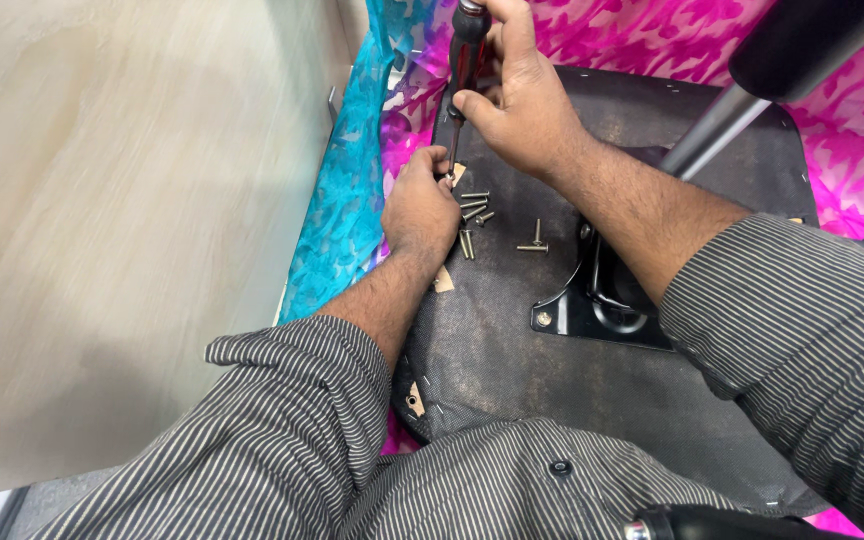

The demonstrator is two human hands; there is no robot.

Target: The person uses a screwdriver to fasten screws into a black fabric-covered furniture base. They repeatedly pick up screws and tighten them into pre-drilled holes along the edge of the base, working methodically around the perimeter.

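An upturned chair seat (552,390) with a dark fabric underside lies on a pink and blue patterned cloth (352,200). My right hand (517,95) grips a screwdriver (467,55) with a red and black handle, tip pointing down at the seat. My left hand (420,205) rests on the seat by the tip, fingers pinched around the shaft or a screw; which one I cannot tell. Several loose screws (474,208) lie just right of my left hand, and one more screw (535,240) stands further right.
A black metal mounting plate (592,305) is fixed at the seat's middle, with a silver gas-lift column (717,130) rising to a black base at top right. A pale wood-look surface (122,220) fills the left. A black part (722,523) shows at the bottom edge.
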